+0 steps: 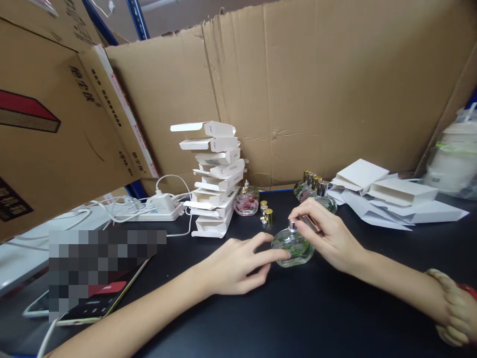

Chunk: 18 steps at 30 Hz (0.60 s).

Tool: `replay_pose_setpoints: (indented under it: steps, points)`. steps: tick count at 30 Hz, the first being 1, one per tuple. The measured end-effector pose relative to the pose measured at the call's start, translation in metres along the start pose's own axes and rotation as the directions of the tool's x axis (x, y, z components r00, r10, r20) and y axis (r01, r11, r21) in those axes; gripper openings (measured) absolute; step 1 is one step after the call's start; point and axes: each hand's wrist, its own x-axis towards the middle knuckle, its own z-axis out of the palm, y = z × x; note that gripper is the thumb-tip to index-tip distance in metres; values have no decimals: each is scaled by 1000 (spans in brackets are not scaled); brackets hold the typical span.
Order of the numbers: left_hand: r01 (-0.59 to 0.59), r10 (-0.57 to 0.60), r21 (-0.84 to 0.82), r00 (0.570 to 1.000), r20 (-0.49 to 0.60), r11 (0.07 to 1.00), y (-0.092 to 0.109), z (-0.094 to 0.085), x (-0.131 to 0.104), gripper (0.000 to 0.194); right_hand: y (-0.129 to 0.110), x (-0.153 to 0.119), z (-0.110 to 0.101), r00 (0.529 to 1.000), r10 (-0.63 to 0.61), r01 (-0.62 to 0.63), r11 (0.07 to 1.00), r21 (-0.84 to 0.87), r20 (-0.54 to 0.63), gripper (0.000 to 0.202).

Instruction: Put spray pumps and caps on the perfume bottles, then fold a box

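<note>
A round glass bottle with green leaf shapes inside point(292, 248) stands on the black table. My left hand point(242, 263) holds it from the left, fingertips against the front and side of the glass. From the right, my right hand point(331, 233) pinches the silver neck at the top between thumb and fingers. Behind the bottle lie a few small gold and silver caps point(267, 215). A pink bottle point(246, 203) stands further back. To the back right is a row of capped bottles point(311, 186), partly behind my right hand.
A tall stack of open white boxes point(218, 181) rises left of centre. White cartons point(398, 191) are piled at the right, beside a bagged cup point(452, 154). A power strip point(160, 211) with cables and a phone point(108, 293) are at the left. Cardboard point(298, 89) walls the back.
</note>
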Motion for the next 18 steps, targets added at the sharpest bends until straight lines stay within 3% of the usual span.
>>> replay_pose_setpoints:
  steps: [11,18]
  points:
    - [-42,41,-22,999,-25,999,-3,-1,0,36,-1,1,1,1000,27,-27,999,38,8,15]
    - [-50,51,18,998,-25,999,-2,-3,-1,38,0,0,-1,998,13,-10,999,49,-56,17]
